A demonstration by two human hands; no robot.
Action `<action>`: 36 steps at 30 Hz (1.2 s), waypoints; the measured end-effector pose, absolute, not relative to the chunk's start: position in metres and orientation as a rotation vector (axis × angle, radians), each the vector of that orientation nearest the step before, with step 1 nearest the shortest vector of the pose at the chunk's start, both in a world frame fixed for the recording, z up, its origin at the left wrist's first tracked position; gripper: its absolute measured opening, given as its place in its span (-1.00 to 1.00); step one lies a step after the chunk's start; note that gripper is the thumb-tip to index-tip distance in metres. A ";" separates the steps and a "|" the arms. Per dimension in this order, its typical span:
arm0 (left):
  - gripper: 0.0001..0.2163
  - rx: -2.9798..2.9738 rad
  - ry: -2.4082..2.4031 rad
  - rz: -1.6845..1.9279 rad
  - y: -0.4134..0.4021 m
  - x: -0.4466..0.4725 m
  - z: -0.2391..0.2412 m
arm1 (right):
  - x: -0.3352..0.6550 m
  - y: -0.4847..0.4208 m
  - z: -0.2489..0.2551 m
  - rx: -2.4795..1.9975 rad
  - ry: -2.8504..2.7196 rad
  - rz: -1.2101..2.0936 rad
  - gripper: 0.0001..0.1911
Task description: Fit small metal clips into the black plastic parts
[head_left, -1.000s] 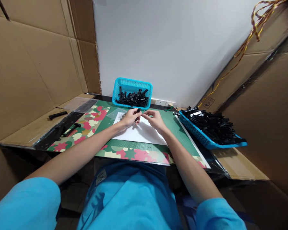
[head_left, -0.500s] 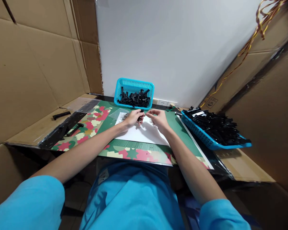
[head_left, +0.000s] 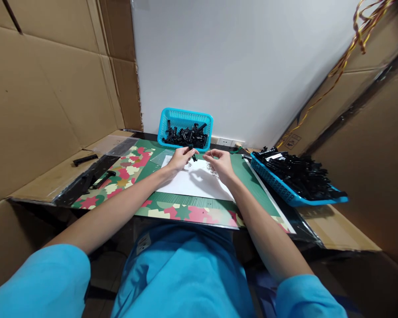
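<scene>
My left hand point(head_left: 180, 159) is closed on a small black plastic part point(head_left: 194, 156), held above a white sheet point(head_left: 192, 183). A short gap to the right, my right hand point(head_left: 220, 162) has its thumb and fingers pinched together; whatever they hold is too small to name. Under the right fingers lies a pile of tiny metal pieces point(head_left: 212, 169) on the sheet, partly hidden by the hand. Straight ahead stands a blue basket point(head_left: 163, 115) holding many similar black parts point(head_left: 185, 136).
A second blue basket point(head_left: 275, 187), heaped with black parts point(head_left: 295, 174), stands tilted at the right. Loose black pieces point(head_left: 102, 179) lie at the left, one point(head_left: 85, 160) on the cardboard. A patterned green mat point(head_left: 182, 212) covers the table. Cardboard walls point(head_left: 46, 79) rise on both sides.
My left hand has moved slightly left, away from the right hand, and the black part shows more between its fingers. The right hand stays nearly where it was.
</scene>
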State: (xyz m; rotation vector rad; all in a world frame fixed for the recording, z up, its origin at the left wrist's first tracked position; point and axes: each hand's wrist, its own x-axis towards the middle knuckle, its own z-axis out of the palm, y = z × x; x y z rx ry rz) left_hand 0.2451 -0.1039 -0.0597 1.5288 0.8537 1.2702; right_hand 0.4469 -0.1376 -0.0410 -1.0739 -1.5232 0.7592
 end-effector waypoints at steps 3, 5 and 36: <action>-0.66 1.573 0.891 1.255 -0.109 0.246 -0.059 | 0.448 -0.139 -0.037 -1.024 -1.547 0.671 -0.69; -0.67 1.577 0.917 1.172 -0.115 0.246 -0.057 | 0.448 -0.141 -0.035 -0.978 -1.591 0.604 -0.71; -0.57 1.681 0.912 0.847 -0.145 0.257 -0.058 | 0.442 -0.149 -0.036 -1.113 -1.843 0.198 -0.90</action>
